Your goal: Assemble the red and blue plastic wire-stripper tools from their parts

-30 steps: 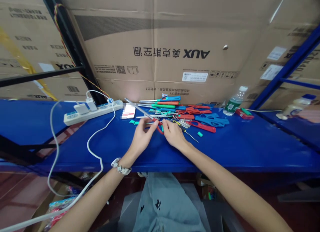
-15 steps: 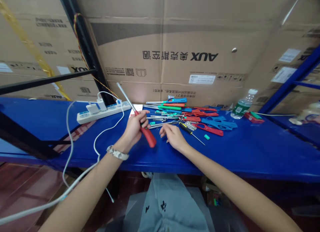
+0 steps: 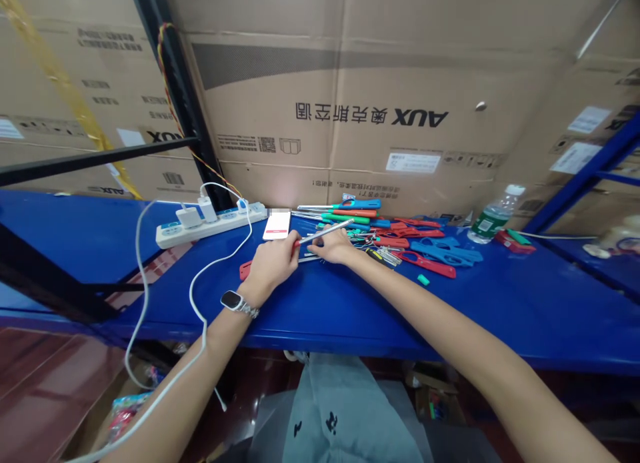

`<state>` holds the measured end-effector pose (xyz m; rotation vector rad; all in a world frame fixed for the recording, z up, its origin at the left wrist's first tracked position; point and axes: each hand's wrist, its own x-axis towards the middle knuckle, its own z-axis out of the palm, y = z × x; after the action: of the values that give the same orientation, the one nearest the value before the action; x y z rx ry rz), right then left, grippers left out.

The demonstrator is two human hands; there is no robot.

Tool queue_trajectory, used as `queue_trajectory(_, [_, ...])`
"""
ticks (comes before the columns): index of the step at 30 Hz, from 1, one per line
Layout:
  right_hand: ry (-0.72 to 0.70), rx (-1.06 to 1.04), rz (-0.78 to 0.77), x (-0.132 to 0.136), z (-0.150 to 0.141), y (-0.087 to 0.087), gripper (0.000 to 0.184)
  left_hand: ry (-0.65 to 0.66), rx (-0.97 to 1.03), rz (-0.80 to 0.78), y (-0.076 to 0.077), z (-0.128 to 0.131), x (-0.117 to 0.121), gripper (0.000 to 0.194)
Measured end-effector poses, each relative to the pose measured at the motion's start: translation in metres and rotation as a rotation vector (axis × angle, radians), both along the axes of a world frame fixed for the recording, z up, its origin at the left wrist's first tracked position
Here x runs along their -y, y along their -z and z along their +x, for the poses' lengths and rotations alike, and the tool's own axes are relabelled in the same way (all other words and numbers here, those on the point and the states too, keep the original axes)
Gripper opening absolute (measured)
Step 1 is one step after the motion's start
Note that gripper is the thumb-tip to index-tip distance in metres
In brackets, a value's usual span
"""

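My left hand (image 3: 273, 266) is closed around the red handle of a long screwdriver (image 3: 320, 234). Its red butt end sticks out left of my fist and the metal shaft points right, nearly level above the blue shelf (image 3: 350, 296). My right hand (image 3: 335, 248) reaches to the near edge of a pile of tools (image 3: 380, 226) with red, blue and green handles. Its fingers are curled just under the shaft, and what they touch is hidden. A watch sits on my left wrist.
A white power strip (image 3: 200, 224) with chargers lies at the back left, its white cable (image 3: 200, 296) hanging over the shelf edge. A phone (image 3: 277, 224) lies beside it. A water bottle (image 3: 493, 215) stands at the right. Cardboard boxes (image 3: 350, 103) wall the back.
My left hand lifted the red-handled screwdriver out of the pile, swung its shaft up to the left, then turned it round so the shaft points right. My right hand moved forward to the pile.
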<state>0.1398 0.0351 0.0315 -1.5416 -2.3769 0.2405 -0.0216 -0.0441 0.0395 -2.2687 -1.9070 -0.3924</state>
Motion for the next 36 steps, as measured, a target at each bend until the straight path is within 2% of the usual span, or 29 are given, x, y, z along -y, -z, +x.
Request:
queue_trajectory(5, [-0.052, 0.071, 0.072, -0.001, 0.004, 0.0, 0.027, 0.013, -0.032, -0.037, 0.001, 0.0, -0.002, 0.029])
queue_trajectory(11, [-0.059, 0.013, 0.133, -0.001, 0.01, 0.003, 0.028, 0.003, -0.031, -0.041, -0.001, 0.001, -0.003, 0.031])
queue_trajectory(21, [-0.066, 0.001, 0.05, -0.002, 0.0, 0.004, 0.024, -0.056, -0.084, -0.068, 0.0, -0.006, 0.002, 0.034])
queue_trajectory(23, [-0.067, -0.118, 0.053, -0.004, 0.003, 0.005, 0.021, -0.056, -0.079, -0.066, 0.0, -0.007, 0.003, 0.033])
queue_trajectory(25, [-0.067, -0.362, 0.022, -0.004, 0.012, 0.005, 0.018, -0.049, -0.072, -0.066, -0.001, -0.008, 0.005, 0.032])
queue_trajectory(28, [-0.067, -0.78, -0.076, 0.003, 0.037, 0.006, 0.026, -0.033, -0.063, -0.071, -0.002, -0.007, 0.007, 0.031])
queue_trajectory(30, [-0.109, -0.961, -0.181, 0.012, 0.059, 0.008, 0.034, -0.026, -0.066, -0.071, -0.002, -0.006, 0.006, 0.03])
queue_trajectory(33, [-0.071, -1.109, -0.149, 0.029, 0.089, 0.01, 0.044, -0.001, -0.076, -0.06, 0.0, -0.002, 0.002, 0.03])
queue_trajectory(36, [0.002, -1.156, -0.091, 0.043, 0.109, 0.012, 0.048, 0.023, -0.096, -0.047, -0.003, 0.003, -0.004, 0.031])
